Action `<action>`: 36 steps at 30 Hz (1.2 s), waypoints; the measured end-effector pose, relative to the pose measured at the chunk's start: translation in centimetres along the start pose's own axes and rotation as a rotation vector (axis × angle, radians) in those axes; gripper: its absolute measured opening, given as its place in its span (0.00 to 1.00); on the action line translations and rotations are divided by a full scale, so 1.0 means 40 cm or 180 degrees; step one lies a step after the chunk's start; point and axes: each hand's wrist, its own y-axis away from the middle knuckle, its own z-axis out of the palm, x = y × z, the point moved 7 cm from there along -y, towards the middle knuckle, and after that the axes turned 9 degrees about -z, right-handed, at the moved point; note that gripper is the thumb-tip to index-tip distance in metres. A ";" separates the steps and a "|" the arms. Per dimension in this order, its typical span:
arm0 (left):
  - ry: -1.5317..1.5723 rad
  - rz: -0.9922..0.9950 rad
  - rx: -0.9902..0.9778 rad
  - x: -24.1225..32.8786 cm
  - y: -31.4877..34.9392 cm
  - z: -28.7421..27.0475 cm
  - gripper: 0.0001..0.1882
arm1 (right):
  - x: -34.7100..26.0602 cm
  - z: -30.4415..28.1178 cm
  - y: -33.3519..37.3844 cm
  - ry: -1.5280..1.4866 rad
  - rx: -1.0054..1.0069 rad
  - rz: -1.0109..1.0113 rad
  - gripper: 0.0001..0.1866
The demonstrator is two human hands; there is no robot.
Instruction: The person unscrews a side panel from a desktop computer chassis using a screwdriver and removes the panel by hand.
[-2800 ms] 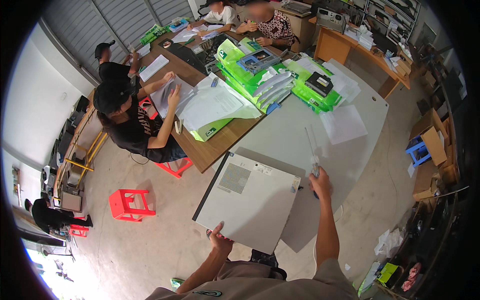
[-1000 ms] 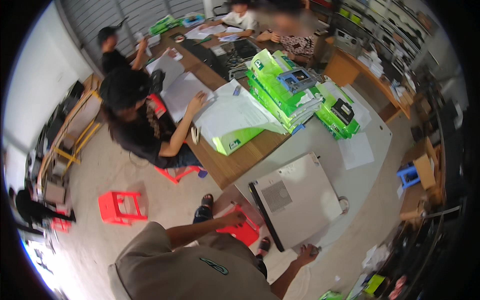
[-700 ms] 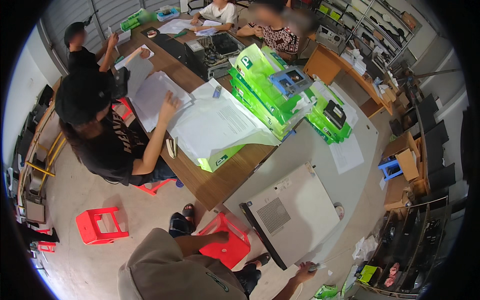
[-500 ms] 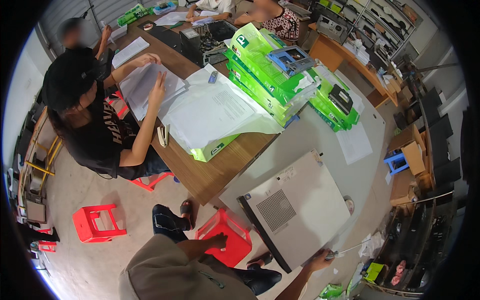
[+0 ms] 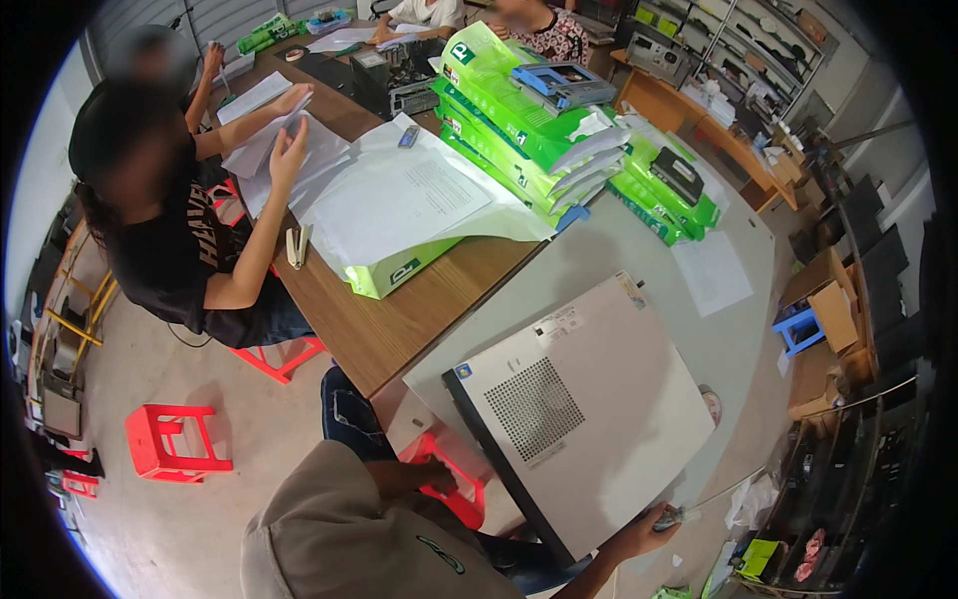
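A pale desktop computer case [image 5: 609, 399] lies flat on the grey table, its dark front panel toward me and its vented side up. Beside the case's right corner is my right hand [image 5: 639, 536], closed around the handle of a screwdriver [image 5: 667, 518]. The screwdriver's long thin shaft points right, away from the case. Low on my left, my left hand [image 5: 433, 475] is closed at the top of a red plastic stool [image 5: 461, 499]; it is in shade and its fingers are partly hidden.
Green paper packs [image 5: 529, 140] are stacked behind the case, with a blue-grey drive bracket [image 5: 564, 84] on top. A person in black handles paper sheets [image 5: 284, 150] at the wooden table [image 5: 399, 334]. Another red stool [image 5: 175, 439] stands on the floor. A roll of tape [image 5: 711, 404] lies by the case.
My view has shifted and come closer to the case. My right hand keeps the screwdriver at the case's corner. The person in black has moved their hands over the papers.
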 end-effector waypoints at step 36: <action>0.3747 0.2345 0.5407 -0.035 0.983 -0.703 0.34 | 0.032 -0.026 0.033 -0.1084 -0.0243 -0.0342 0.09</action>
